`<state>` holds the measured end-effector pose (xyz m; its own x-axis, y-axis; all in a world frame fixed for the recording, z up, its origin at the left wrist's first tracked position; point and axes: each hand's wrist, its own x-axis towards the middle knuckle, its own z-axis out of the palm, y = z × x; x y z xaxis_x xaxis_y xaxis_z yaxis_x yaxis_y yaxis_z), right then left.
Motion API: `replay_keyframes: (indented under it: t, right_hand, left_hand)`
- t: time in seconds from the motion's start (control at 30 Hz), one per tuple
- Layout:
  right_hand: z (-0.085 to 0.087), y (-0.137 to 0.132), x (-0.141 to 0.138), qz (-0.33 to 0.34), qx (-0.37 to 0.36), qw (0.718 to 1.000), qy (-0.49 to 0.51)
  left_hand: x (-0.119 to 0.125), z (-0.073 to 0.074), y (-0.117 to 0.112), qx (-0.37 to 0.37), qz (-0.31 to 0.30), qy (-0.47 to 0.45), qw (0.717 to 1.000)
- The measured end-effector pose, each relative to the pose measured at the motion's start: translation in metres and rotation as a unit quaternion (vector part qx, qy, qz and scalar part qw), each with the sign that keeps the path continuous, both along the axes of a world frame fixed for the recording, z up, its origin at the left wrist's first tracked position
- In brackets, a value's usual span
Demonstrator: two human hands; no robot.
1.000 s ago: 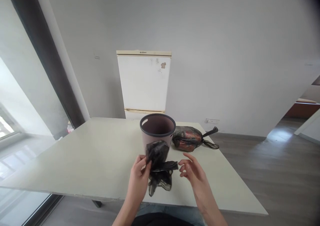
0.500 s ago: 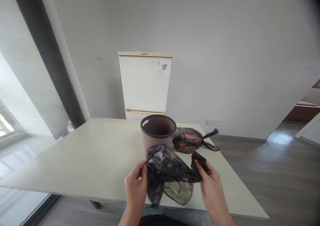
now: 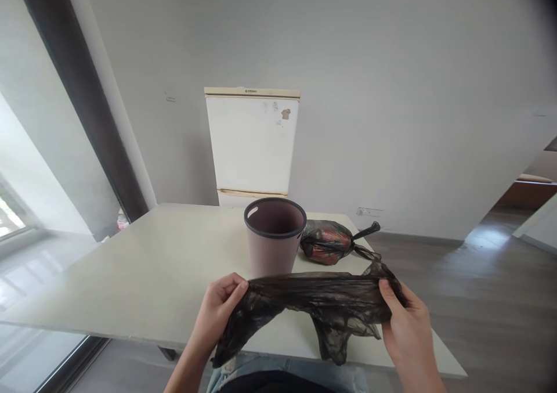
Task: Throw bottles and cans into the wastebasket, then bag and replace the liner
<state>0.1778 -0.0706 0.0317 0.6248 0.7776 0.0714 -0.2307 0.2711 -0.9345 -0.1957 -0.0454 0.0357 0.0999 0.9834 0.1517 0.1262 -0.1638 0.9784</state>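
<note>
A thin black plastic bag [image 3: 313, 300] is stretched sideways between my two hands, above the near edge of the white table [image 3: 130, 277]. My left hand [image 3: 217, 312] pinches its left end, fingers closed on the film. My right hand [image 3: 402, 320] grips the right end, thumb on top. Loose folds of the bag hang down below the table edge. Just behind the bag stands an empty mauve waste bin [image 3: 274, 236] with a dark rim, upright.
A tied, filled black bag [image 3: 331, 241] lies on the table right of the bin. A white fridge [image 3: 251, 143] stands against the wall behind the table. Wooden floor lies to the right, a window and dark pillar to the left.
The bag was bunched in my left hand; my right hand took hold of it and both hands pulled apart, spreading it wide.
</note>
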Motion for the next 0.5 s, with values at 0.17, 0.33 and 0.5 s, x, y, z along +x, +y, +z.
replay_keyframes:
  t: [0.17,0.33,0.5]
  right_hand:
    - [0.000,0.000,0.003,-0.027,0.015,0.999,0.038]
    - [-0.001,-0.003,-0.027,0.026,-0.018,0.999,-0.036]
    - [0.010,-0.021,-0.073,0.279,-0.044,0.933,-0.222]
  left_hand:
    - [-0.018,-0.006,0.009,0.041,0.080,0.166,0.982]
    - [0.023,0.008,-0.019,0.099,0.050,0.117,0.987]
    - [0.094,0.005,-0.047,0.068,-0.119,0.059,0.989]
